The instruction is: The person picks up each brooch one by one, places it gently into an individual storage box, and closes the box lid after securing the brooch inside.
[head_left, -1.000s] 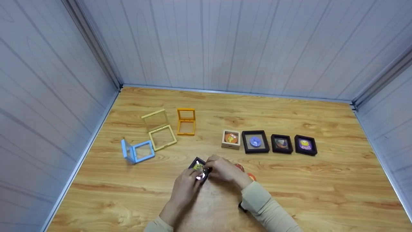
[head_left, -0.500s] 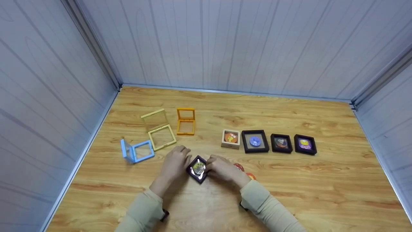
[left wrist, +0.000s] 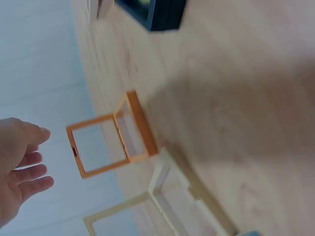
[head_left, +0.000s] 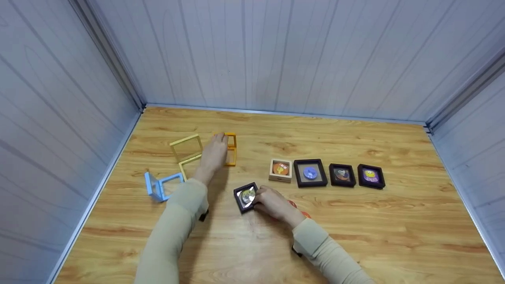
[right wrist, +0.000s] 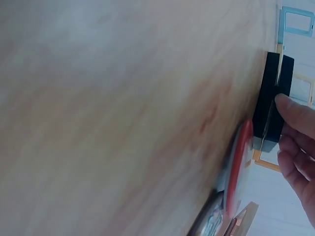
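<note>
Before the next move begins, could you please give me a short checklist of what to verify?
1. Right hand secure on the held black frame: ok, thumb and fingers pinch it.
2. Yellowish disc inside that frame: ok, visible within it.
3. Held black frame fully latched: cannot tell from these views.
4. Left hand gripping the orange frame: not ok, its fingers are apart from it in the left wrist view.
5. Orange frame open: ok, unfolded at its hinge.
6. Reddish discs fully visible: not ok, partly hidden in the head view.
</note>
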A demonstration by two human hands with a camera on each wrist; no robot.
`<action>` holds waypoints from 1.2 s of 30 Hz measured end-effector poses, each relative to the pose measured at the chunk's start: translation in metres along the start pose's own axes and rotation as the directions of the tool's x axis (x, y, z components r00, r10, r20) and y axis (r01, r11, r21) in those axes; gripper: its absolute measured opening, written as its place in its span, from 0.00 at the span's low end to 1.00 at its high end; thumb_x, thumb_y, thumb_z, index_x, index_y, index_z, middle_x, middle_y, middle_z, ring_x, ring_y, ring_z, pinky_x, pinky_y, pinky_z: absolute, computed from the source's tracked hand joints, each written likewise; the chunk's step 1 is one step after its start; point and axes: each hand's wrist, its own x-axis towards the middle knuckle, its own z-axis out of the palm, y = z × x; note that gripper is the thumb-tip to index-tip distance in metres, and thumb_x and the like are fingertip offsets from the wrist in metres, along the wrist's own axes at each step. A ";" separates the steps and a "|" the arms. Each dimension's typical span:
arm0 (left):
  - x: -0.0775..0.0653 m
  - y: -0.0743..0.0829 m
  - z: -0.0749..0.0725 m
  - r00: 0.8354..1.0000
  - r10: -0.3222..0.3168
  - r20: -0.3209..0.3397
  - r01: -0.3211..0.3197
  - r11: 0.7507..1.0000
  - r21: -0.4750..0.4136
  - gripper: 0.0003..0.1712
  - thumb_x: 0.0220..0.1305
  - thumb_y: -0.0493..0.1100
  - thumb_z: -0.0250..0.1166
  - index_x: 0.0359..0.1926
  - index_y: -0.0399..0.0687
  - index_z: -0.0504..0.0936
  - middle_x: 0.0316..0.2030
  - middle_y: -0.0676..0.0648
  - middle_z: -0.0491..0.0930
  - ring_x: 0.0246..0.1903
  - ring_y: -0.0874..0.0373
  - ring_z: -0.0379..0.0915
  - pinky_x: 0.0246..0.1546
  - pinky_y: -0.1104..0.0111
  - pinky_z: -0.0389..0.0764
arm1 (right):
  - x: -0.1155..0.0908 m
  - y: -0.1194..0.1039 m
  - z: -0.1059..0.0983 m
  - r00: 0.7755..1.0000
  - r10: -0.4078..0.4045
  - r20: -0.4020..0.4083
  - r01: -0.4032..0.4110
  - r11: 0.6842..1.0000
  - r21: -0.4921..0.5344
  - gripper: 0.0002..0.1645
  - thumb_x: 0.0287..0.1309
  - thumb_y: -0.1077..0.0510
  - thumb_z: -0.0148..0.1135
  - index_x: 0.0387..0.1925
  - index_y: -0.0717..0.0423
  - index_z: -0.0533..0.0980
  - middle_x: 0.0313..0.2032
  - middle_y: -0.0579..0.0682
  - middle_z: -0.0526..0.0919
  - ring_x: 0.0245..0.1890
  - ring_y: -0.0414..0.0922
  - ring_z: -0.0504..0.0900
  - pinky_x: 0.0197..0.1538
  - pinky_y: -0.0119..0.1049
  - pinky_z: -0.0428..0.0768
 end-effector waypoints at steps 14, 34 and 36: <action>0.040 -0.009 0.018 0.936 -0.195 0.293 0.167 0.979 0.119 0.17 0.61 0.27 0.47 0.52 0.30 0.69 0.47 0.36 0.71 0.47 0.43 0.67 0.47 0.55 0.69 | 0.013 0.005 0.001 0.996 0.087 -0.019 -0.087 0.996 -0.026 0.04 0.47 0.61 0.64 0.28 0.54 0.82 0.28 0.46 0.80 0.32 0.42 0.76 0.36 0.31 0.74; 0.018 -0.017 0.017 0.979 -0.198 0.052 0.198 0.980 0.009 0.10 0.53 0.24 0.54 0.38 0.26 0.76 0.35 0.35 0.73 0.35 0.43 0.72 0.34 0.58 0.77 | 0.024 0.016 0.005 0.990 0.136 -0.043 -0.135 0.991 0.012 0.03 0.48 0.62 0.63 0.27 0.56 0.82 0.27 0.47 0.81 0.31 0.43 0.77 0.37 0.34 0.75; 0.014 -0.015 0.012 0.981 -0.192 0.013 0.192 0.981 -0.024 0.11 0.53 0.23 0.54 0.39 0.25 0.76 0.36 0.34 0.72 0.36 0.43 0.72 0.35 0.58 0.76 | 0.025 0.017 0.005 0.989 0.139 -0.047 -0.138 0.990 0.020 0.03 0.48 0.62 0.63 0.27 0.57 0.82 0.27 0.48 0.81 0.31 0.43 0.77 0.37 0.34 0.75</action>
